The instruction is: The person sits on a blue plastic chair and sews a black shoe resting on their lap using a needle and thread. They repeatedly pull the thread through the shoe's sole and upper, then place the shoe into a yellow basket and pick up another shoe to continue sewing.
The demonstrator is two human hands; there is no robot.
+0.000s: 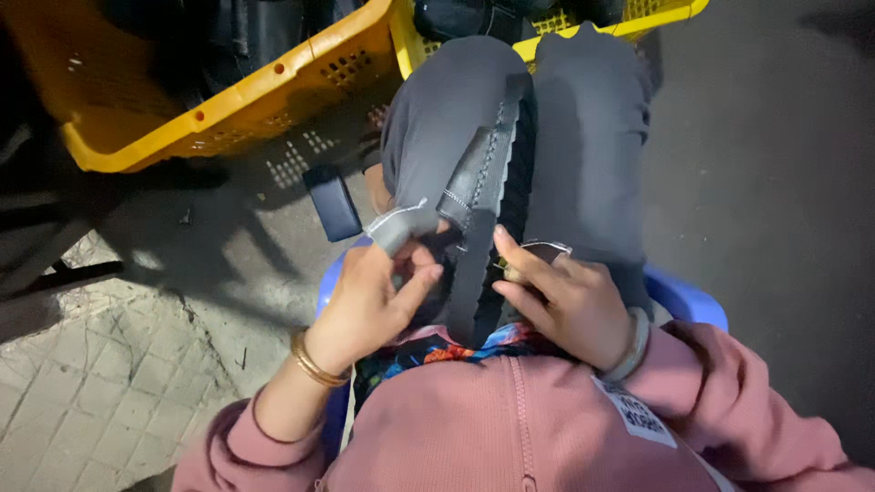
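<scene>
A black sandal [497,173] with a grey stitched strap lies sole-side along my lap, between my knees. My left hand [374,296] pinches the grey strap end [401,226] near the sandal's heel; a gold bangle sits on that wrist. My right hand [565,301] grips the sandal's right edge, thumb pressed to the sole, with what looks like a small tool between the fingers. A pale bangle is on the right wrist.
A yellow plastic crate [228,100] holding dark items stands at the upper left, a second yellow crate [638,14] past my knees. A dark rectangular object [333,200] lies on the concrete floor. I sit on a blue plastic stool [684,296].
</scene>
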